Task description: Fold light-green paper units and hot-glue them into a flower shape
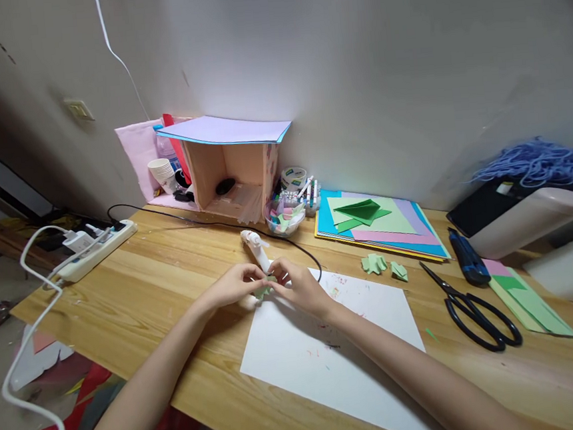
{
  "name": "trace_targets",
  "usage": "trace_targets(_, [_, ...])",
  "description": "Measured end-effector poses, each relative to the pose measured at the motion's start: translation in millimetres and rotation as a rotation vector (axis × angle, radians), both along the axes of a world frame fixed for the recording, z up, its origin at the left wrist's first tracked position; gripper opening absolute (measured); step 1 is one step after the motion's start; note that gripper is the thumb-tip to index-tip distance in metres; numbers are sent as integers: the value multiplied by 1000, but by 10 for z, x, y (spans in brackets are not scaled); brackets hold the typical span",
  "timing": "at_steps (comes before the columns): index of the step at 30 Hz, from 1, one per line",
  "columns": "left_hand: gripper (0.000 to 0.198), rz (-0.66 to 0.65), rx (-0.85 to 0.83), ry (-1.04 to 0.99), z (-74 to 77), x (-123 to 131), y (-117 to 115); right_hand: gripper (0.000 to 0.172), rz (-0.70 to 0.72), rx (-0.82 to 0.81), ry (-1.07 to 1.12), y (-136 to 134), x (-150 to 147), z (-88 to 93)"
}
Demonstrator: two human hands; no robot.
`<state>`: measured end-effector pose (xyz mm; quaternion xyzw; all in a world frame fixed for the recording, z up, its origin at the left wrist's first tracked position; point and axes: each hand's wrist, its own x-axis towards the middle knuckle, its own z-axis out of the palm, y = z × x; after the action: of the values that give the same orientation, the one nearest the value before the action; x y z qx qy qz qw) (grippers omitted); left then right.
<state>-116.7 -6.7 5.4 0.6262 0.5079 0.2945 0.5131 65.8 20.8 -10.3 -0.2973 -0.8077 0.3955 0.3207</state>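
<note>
Wooden table (160,266); green paper scrap (262,292) between left grip (236,283) and right grip (299,286), both narrow, pinching it.

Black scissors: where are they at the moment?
In the head view, the black scissors lie on the right of the wooden table, between the white sheet and the pink and green papers, just below the blue-and-black cutter.

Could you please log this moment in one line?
left hand: holding green paper; right hand: holding same piece; scissors: right of white sheet
</note>
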Motion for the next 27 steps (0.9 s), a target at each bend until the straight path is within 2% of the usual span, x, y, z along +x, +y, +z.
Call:
trace_targets(4, [29, 58, -38, -28, -1, -33, 7, 18, -20, -89, 53, 43, -65, -26])
trace_targets(8, [31, 149, -71, -27, 20, -66, -1, 20, -30, -109, 82, 80, -125, -16])
trace_targets(10, [30, 224, -141, -30, 56, -129, -2, 17, -81, -103, 99, 112, -157, -10])
trace_targets(12, [29, 309, -211, -9, 114, -236, 4, 18, -190, -74, 102, 162, -204, -22])
trace_targets(14, [25, 380, -196, 69, 177, -368, 19, 25, -282, -25, 48, 227, -279, -53])
trace_targets(17, [24, 475, -150, 104, 225, -542, 52, 35, -290, 22, -131, 337, -453, -121])
trace_targets(20, [23, 552, -145, 87, 182, -629, 92, 23, -273, 33, -215, 426, -634, -189])
trace_targets(22, [21, 587, -132, 115, 119, -651, 120, 15, -270, 14, -156, 449, -696, -219])
trace_targets(25, [21, 591, -113, 147, 27, -666, 152, 20, -264, -52, 51, 400, -644, -215])
trace_targets(27, [19, 580, -112, 167, -14, -671, 160, 25, -251, -122, 108, 311, -525, -178])
